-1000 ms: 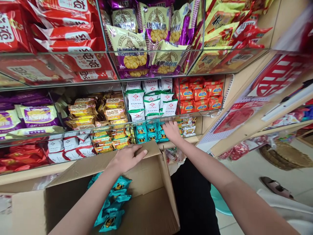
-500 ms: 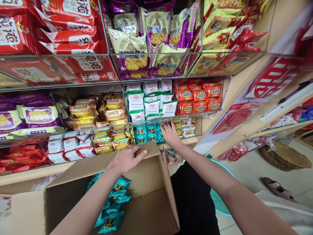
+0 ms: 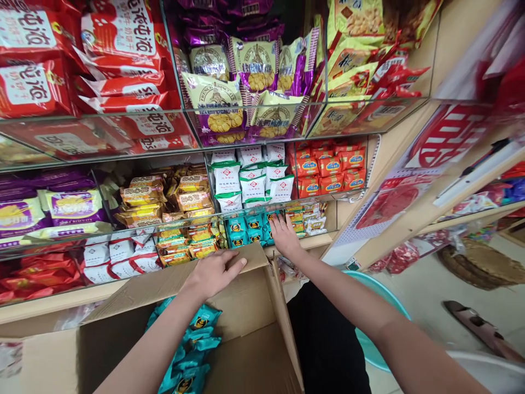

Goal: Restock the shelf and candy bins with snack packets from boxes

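Observation:
My left hand (image 3: pixel 217 273) lies over the raised flap of an open cardboard box (image 3: pixel 241 323), thumb apart and fingers over the flap's edge. Inside that box, partly behind my left forearm, sits a pile of teal snack packets (image 3: pixel 192 377). On the lower shelf, my right hand (image 3: pixel 286 236) touches the right end of a row of teal packets (image 3: pixel 254 221) of the same look. Its fingers are slightly spread, and I see nothing held in them. The hand covers part of the row.
White-and-green packets (image 3: pixel 253 183) and red packets (image 3: pixel 330 167) fill the tier above, behind a clear shelf front. Yellow-green packets (image 3: pixel 295 216) stand right of my right hand. A turquoise basin (image 3: pixel 394 298), a sandal (image 3: pixel 478 325) and a woven basket (image 3: pixel 479 262) are on the floor at right.
The view has tilted up a little, so the shelves sit lower in the picture. Both hands keep nearly the same places, left on the flap and right at the teal packets.

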